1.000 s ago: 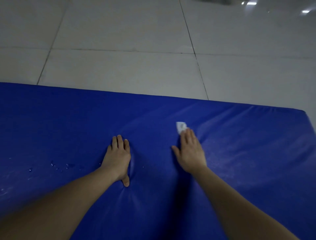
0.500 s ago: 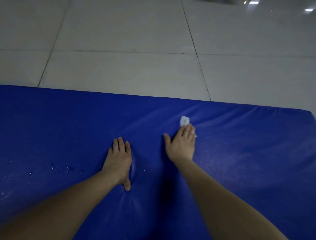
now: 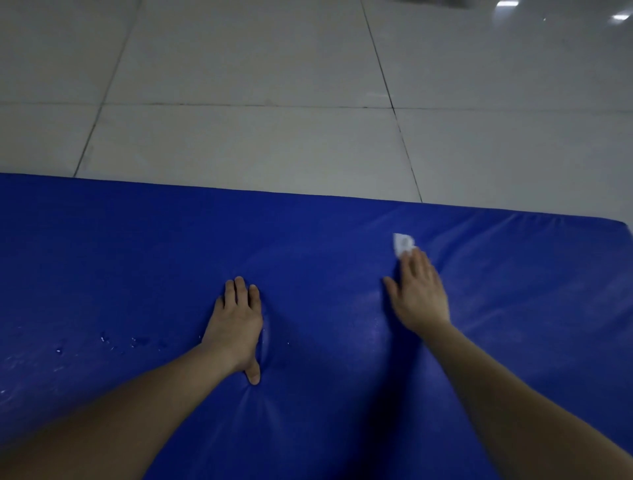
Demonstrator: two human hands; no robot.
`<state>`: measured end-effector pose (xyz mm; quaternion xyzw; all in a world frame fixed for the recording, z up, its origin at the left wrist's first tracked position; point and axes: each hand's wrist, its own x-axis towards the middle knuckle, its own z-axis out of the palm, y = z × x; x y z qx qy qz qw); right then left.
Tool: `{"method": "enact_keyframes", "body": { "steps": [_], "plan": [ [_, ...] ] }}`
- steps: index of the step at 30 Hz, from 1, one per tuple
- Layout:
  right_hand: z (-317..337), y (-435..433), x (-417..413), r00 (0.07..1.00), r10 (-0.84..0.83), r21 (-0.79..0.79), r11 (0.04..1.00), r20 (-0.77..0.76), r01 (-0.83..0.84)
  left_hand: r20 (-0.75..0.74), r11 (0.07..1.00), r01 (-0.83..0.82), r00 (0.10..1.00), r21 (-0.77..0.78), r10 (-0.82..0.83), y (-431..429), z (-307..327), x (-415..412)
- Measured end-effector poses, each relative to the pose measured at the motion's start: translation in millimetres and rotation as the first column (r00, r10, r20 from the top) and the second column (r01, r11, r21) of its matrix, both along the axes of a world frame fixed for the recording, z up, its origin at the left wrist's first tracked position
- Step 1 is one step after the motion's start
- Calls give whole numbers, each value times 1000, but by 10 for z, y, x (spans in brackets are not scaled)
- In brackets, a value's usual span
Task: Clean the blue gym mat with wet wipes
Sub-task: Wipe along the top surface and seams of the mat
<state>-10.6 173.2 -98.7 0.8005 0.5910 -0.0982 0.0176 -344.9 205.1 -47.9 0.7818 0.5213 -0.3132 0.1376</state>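
Pale tiled floor [image 3: 239, 137] fills the upper part of the head view, with dark grout lines and two bright light reflections [image 3: 507, 4] at the top right. The blue gym mat [image 3: 120, 246] lies on the floor and takes up the whole lower part, its far edge running left to right and its far right corner just in view. Both bare forearms reach forward over the mat, the left forearm [image 3: 120, 421] from the lower left and the right forearm [image 3: 513, 387] from the lower right. The left hand [image 3: 236, 325] lies palm down near the mat's middle with straight fingers and holds nothing; it presses in, and the cover dents and creases around it (thumb points back toward the person). The right hand [image 3: 419, 294], slightly blurred, lies flat and well apart from the left, nearer the far edge, fingers straight and together, thumb spread. The white wet wipe [image 3: 402, 244] lies on the mat under those fingertips, pressed down rather than pinched, with one part showing beyond them. Small water droplets [image 3: 102, 339] glint on the mat left of the left hand.
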Motion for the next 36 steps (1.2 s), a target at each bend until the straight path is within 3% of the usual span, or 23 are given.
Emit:
{"method": "enact_keyframes", "body": {
  "steps": [4, 7, 16, 21, 26, 30, 34, 36],
  "plan": [
    [83, 18, 355, 946, -325, -68, 944, -21, 323, -12, 1000, 4, 1000, 1, -4, 7, -9, 8],
    [93, 286, 12, 920, -387, -99, 920, -60, 380, -35, 1000, 15, 999, 11, -15, 8, -20, 20],
    [0, 632, -1561, 988, 100, -48, 993, -119, -106, -64, 999, 36, 997, 23, -35, 10, -20, 33],
    [61, 626, -1402, 930, 338, -53, 936, -143, -349, -45, 999, 52, 998, 0, -52, 34, 19, -6],
    [170, 376, -246, 997, 72, -104, 992, -26, -74, 78, 997, 51, 996, -55, -46, 222, 134, -156],
    [233, 8, 516, 985, -133, -237, 959, 115, 157, 231, 997, -61, 972, 56, 46, 687, 228, -255],
    [269, 81, 415, 933, -186, -240, 934, 308, 265, 113, 974, -225, 967, -33, 228, 906, 76, -156],
    [262, 207, 220, 917, -268, -216, 916, 296, 337, 85, 971, -234, 967, -56, 238, 940, -12, -115]
  ]
}}
